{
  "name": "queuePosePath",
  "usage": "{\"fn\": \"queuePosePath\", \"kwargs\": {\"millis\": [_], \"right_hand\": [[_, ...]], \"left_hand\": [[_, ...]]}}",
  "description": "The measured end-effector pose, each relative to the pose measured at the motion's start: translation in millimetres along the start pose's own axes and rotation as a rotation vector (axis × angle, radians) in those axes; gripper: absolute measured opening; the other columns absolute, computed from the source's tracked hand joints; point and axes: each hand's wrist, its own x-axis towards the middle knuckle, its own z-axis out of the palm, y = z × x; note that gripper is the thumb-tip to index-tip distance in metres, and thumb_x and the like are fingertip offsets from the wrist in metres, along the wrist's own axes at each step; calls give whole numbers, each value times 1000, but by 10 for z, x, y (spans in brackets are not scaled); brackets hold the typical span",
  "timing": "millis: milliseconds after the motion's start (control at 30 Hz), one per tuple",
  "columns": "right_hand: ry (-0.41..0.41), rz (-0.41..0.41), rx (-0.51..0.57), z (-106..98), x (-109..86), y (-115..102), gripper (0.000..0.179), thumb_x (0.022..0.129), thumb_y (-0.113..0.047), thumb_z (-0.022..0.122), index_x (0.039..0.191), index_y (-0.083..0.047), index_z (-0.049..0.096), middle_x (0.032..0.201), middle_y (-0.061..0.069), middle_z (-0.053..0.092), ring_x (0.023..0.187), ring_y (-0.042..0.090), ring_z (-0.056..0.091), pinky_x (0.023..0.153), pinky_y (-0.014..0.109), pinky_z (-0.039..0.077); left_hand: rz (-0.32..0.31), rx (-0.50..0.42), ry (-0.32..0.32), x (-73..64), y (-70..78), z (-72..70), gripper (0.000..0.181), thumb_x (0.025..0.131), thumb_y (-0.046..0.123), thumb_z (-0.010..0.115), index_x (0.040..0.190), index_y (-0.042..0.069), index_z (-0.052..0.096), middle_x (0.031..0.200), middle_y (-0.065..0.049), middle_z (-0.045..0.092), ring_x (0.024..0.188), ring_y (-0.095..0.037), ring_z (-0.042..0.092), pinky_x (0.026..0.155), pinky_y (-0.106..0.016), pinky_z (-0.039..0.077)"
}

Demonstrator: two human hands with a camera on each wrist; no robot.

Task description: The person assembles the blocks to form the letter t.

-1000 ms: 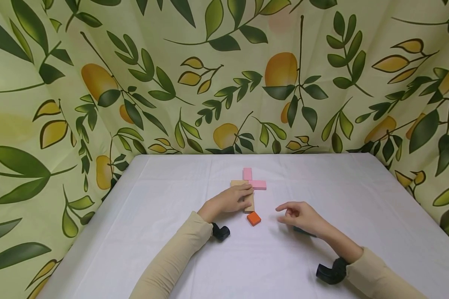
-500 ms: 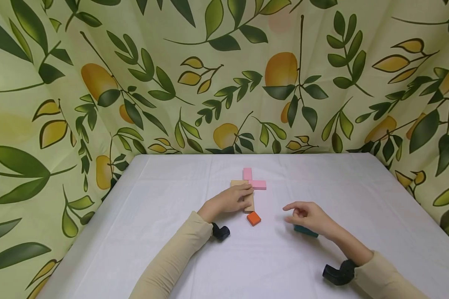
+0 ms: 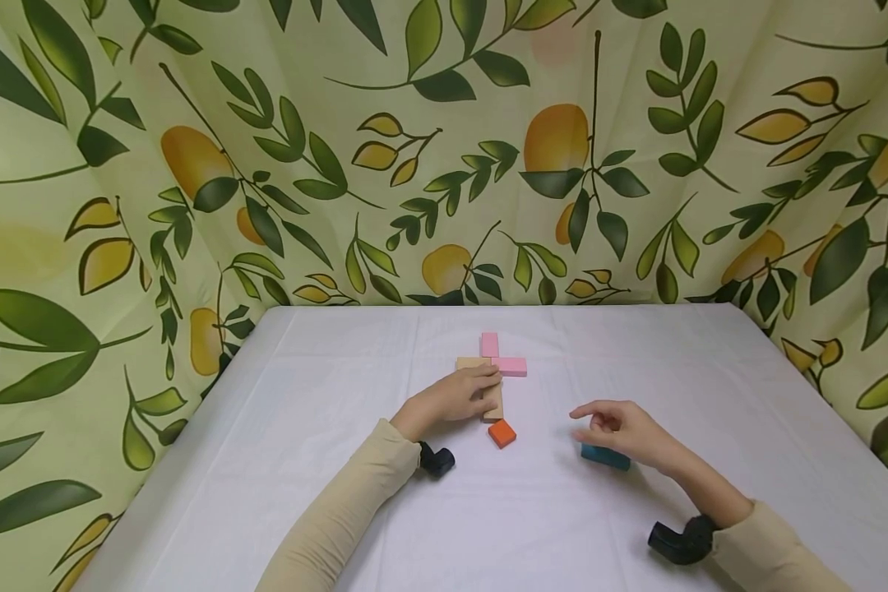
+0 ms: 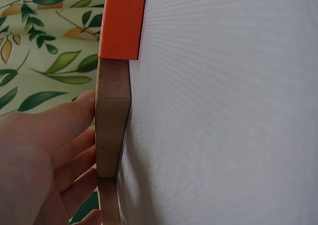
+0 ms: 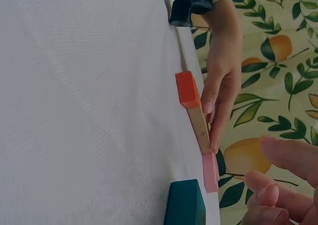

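Note:
My left hand (image 3: 455, 395) rests on the plain wooden blocks, fingers laid over one long block (image 3: 493, 404) and the corner of another wooden block (image 3: 472, 362). In the left wrist view its thumb and fingertips touch the top face of the wood (image 4: 110, 130). Just off the near end of the long block lies a small orange block (image 3: 501, 433), turned at an angle. My right hand (image 3: 622, 432) hovers above a teal block (image 3: 605, 457), index finger extended and the other fingers loosely bent. Nothing is between its fingers; the teal block (image 5: 186, 205) stands below it in the right wrist view.
Two pink blocks (image 3: 490, 344) (image 3: 512, 367) adjoin the wooden ones on the far side, one pointing away and one to the right. A white cloth (image 3: 340, 362) covers the table, with a leaf-and-fruit patterned curtain (image 3: 444, 164) behind. Each wrist carries a black camera mount (image 3: 682, 541).
My right hand has drawn back to the right, bringing more of the teal block into sight. The left hand and the other blocks stay where they were.

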Motion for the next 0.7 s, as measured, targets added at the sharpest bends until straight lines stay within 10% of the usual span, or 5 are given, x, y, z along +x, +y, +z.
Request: {"fn": "queuePosePath", "kwargs": {"millis": [700], "right_hand": [[1, -86, -23, -130, -107, 206, 34, 87, -16, 70, 112, 6, 65, 69, -12, 44, 60, -4, 41, 50, 20, 36]], "left_hand": [[-1, 8, 5, 6, -6, 7, 52, 98, 32, 54, 146, 13, 43, 157, -3, 37, 149, -21, 31, 122, -38, 28]]}}
